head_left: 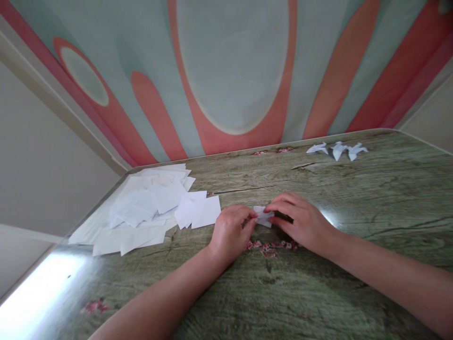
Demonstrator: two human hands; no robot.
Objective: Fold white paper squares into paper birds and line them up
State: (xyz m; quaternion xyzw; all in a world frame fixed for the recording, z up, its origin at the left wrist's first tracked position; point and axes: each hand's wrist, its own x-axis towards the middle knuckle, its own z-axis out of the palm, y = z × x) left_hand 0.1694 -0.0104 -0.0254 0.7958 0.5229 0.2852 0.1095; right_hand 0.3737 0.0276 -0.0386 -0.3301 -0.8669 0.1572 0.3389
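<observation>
A small piece of folded white paper (pixel 263 217) lies between my two hands over the middle of the table. My left hand (pixel 232 229) pinches its left edge between thumb and forefinger. From the other side, my right hand (pixel 300 218) grips the right edge with thumb and fingertips. The fingers cover parts of the paper, so its exact folds cannot be made out. Just left of my left hand are a few loose square white sheets (pixel 206 211), overlapping each other.
A large spread pile of white paper (pixel 141 203) covers the table's left back part. Three folded white paper birds (pixel 338 150) stand in a row at the back right. The wood-patterned table (pixel 354 293) meets a wall with a coloured hanging (pixel 233 125) behind it.
</observation>
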